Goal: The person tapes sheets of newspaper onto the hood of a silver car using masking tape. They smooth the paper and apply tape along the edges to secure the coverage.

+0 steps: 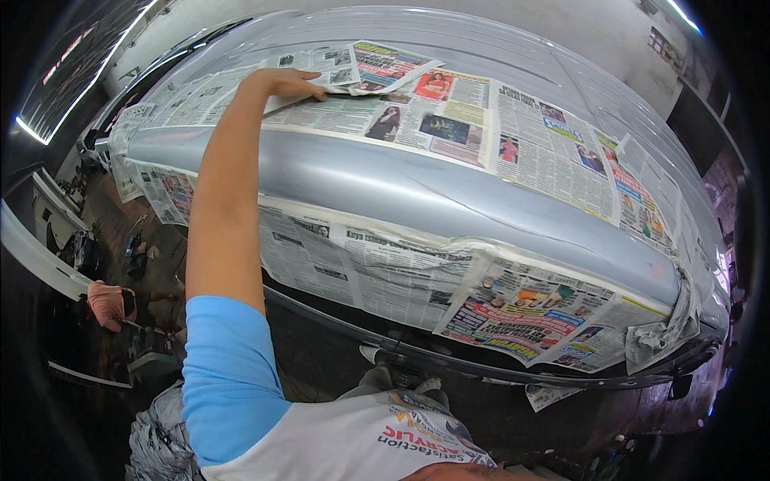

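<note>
My left hand (286, 82) reaches across a silver vehicle body panel (361, 172) to the newspaper laid over it. The fingers are stretched out over the lower edge of a loose newspaper sheet (389, 66), with the thumb apart from them. That sheet overlaps other sheets; its near edge and right corner lift a little. Whether the fingertips press on it or slip under its edge is hard to see. Around it, more newspaper (553, 152) covers the upper surface, and a second row (369, 268) hangs below a bare rounded silver band. My right hand is out of sight.
Crumpled covering material (678, 329) wraps the right corner. A dark lower edge (561, 377) runs beneath the hanging paper. On the floor lie a loose newspaper piece (549, 395) and a grey crumpled sheet (164, 433). A pinkish cloth item (108, 305) is at left.
</note>
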Demonstrator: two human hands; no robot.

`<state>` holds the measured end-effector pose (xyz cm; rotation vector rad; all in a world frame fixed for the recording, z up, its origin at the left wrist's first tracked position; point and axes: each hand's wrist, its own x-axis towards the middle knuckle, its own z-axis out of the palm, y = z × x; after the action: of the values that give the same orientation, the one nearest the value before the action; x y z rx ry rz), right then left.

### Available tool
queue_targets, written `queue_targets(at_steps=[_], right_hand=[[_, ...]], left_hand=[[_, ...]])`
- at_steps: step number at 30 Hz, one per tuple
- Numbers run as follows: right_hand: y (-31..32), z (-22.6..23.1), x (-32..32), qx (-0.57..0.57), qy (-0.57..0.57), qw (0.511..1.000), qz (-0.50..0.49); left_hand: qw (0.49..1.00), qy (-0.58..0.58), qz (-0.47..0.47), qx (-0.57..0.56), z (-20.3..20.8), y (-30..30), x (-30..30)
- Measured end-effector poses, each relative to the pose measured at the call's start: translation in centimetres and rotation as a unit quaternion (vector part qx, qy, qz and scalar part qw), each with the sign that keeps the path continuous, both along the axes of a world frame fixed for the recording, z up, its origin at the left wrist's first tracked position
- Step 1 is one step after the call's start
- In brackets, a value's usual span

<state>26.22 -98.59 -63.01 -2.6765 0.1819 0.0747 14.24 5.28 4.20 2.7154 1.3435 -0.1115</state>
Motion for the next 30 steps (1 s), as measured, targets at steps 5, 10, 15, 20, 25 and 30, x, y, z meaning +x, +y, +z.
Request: queue_targets(at_steps=[5, 10, 15, 20, 25, 30], right_hand=[[3.6, 1.4, -3.8, 0.02, -0.005, 0.998, 0.058], [5.0, 1.6, -5.5, 0.054, -0.054, 0.993, 0.095], [5.4, 2.1, -4.1, 0.083, -0.101, 0.977, 0.167], [10.6, 3.9, -1.5, 0.041, 0.039, 0.982, 0.182], [8.2, 1.0, 0.3, -0.063, 0.058, 0.972, 0.219], [12.2, -0.6, 2.4, -0.128, 0.03, 0.869, 0.478]], left_hand=[[0.997, 0.019, -0.016, 0.078, -0.7, 0.3, 1.6], [0.982, 0.003, -0.076, 0.175, -1.7, 2.1, 3.9], [0.909, -0.177, -0.12, 0.359, -3.5, 3.5, 2.2], [0.742, -0.337, -0.121, 0.566, 3.5, 7.1, -6.1], [0.645, -0.446, -0.026, 0.62, 6.0, 5.2, -24.7], [0.552, -0.546, 0.179, 0.604, 2.6, -7.5, -42.6]])
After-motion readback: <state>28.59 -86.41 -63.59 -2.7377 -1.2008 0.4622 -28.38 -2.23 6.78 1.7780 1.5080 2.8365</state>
